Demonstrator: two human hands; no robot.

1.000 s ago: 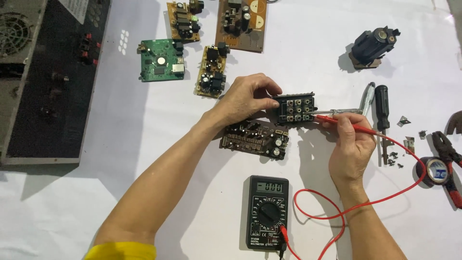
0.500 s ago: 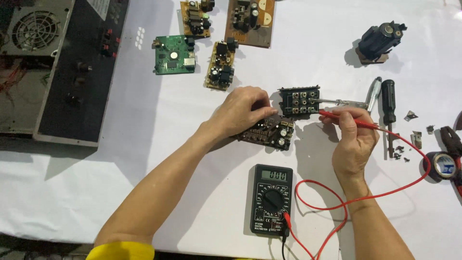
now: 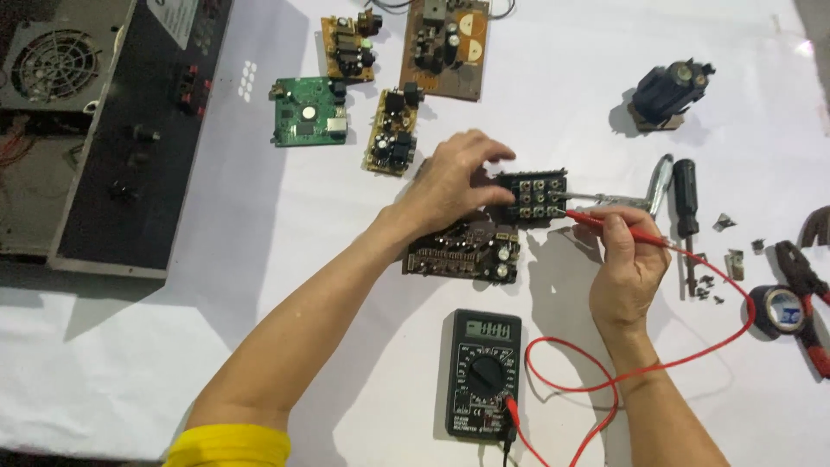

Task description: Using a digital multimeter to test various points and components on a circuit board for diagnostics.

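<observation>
My left hand (image 3: 456, 182) rests on a brown circuit board (image 3: 462, 251) with a black connector block (image 3: 534, 195) at its far end, fingers curled over the block's left side. My right hand (image 3: 627, 259) pinches a red multimeter probe (image 3: 605, 223), its tip touching the right side of the connector block. The probe's red lead (image 3: 657, 367) loops back to a black digital multimeter (image 3: 482, 374) lying near the table's front edge. A black lead runs off the meter's bottom.
Several more circuit boards (image 3: 393, 130) lie at the back. An open amplifier chassis (image 3: 104, 130) fills the left. At the right are a black screwdriver (image 3: 686, 203), a small transformer (image 3: 667, 91), black tape roll (image 3: 782, 311), red-handled pliers (image 3: 808, 303) and small metal bits.
The view has shifted, so everything sits lower and more to the right. My left hand stays on the board; the probe tip stays at the connector block.
</observation>
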